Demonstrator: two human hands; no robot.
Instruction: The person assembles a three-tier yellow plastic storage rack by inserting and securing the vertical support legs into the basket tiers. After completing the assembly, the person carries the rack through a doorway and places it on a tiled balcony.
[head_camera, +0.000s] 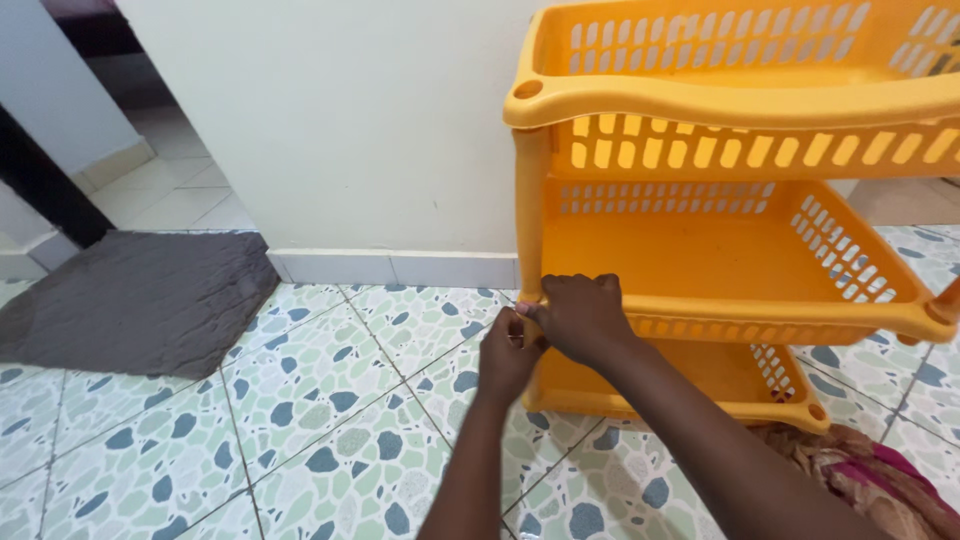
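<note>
Right of the middle of the frame stands one yellow rack (720, 250) with three trays already stacked on their posts. Both hands meet at the middle tray's front left corner (535, 300): the right hand (580, 315) grips the corner, and the left hand (508, 355) is curled tight just beside it. One grey mat (130, 300) lies at the left, and that corner looks like the part left to fix.

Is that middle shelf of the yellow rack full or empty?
Empty as far as visible: the middle shelf of the yellow rack shows only its bare floor; both hands grip its front corner.
</note>
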